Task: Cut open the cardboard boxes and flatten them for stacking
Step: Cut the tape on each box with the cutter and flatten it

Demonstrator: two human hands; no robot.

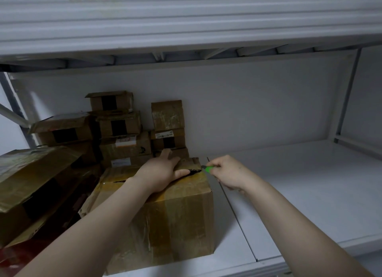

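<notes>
**Cutting the taped top seam of a cardboard box on a white shelf**

A brown cardboard box (175, 218), wrapped in glossy, wrinkled clear tape, sits at the near edge of a smooth white metal shelf (310, 194). The left hand (163, 173) presses flat on its top, fingers straight. The right hand (229, 171) has its fingers curled round a green-handled cutter (208, 168), whose tip appears to meet the box's far right top edge. From there a dark, ragged split runs leftward across the top, under the left hand. This seam's long axis lies left of the blade, so the right hand is the nearer one to draw along it. Behind and to the left, smaller worn boxes (124, 132) are stacked against the wall.
</notes>
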